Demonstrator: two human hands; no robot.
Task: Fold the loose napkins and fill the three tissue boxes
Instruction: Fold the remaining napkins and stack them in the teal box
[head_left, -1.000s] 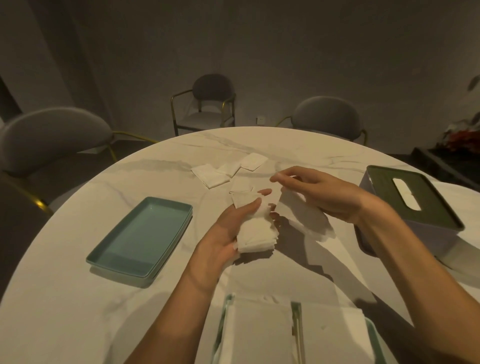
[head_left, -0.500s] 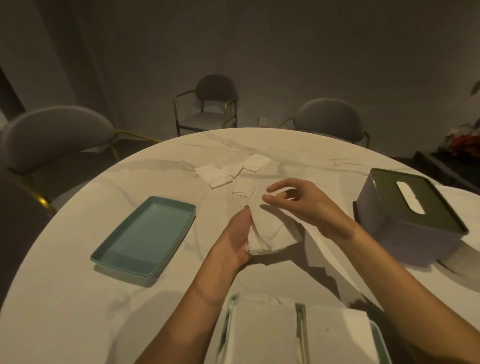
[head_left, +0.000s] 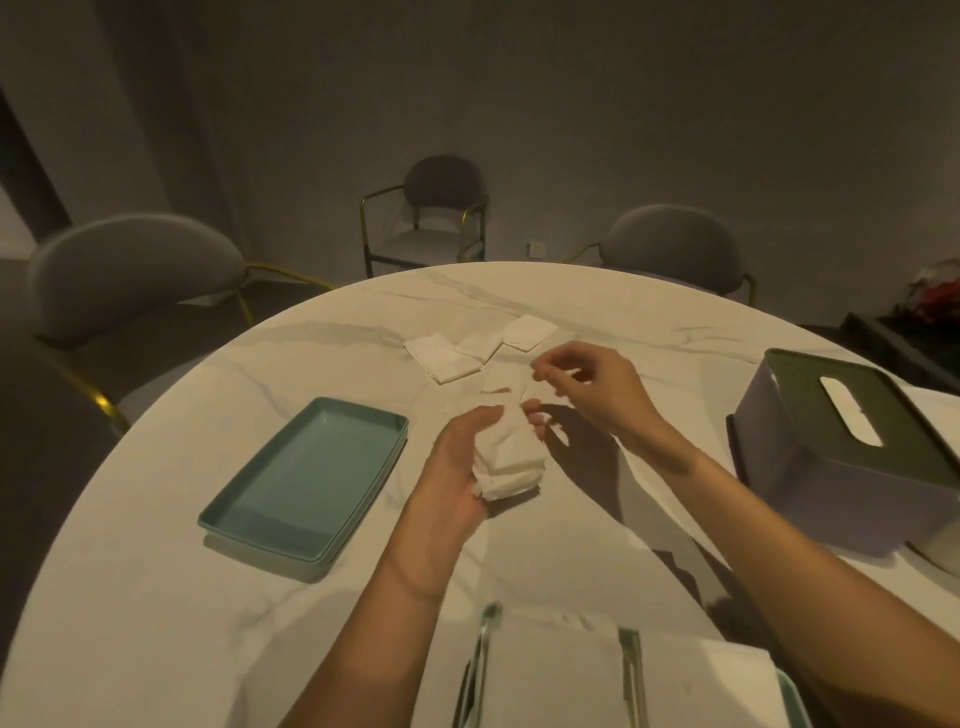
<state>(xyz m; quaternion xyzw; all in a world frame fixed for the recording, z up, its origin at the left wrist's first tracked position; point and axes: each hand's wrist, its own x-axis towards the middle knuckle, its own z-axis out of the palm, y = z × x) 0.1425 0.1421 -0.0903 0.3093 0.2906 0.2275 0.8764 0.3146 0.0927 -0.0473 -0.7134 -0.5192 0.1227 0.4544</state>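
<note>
My left hand (head_left: 457, 467) grips a small stack of folded white napkins (head_left: 511, 462) just above the marble table (head_left: 156, 597). My right hand (head_left: 592, 384) hovers beyond the stack, its bent fingertips at the edge of a loose napkin (head_left: 501, 382) lying on the table; nothing is clearly held in it. More folded napkins (head_left: 441, 356) lie further back, one of them (head_left: 530, 330) to the right. A lavender tissue box (head_left: 831, 499) with a dark green slotted lid stands at the right. Two teal-rimmed containers with white napkins (head_left: 550, 675) sit at the near edge.
An empty teal rectangular tray (head_left: 306, 478) lies left of my hands. Grey chairs (head_left: 130, 270) with gold legs stand around the far side of the round table. Something white peeks out behind the tissue box at the right edge.
My right hand laid a napkin onto the stack, then moved away toward the loose napkin behind. My left hand closed around the stack and kept it in place.
</note>
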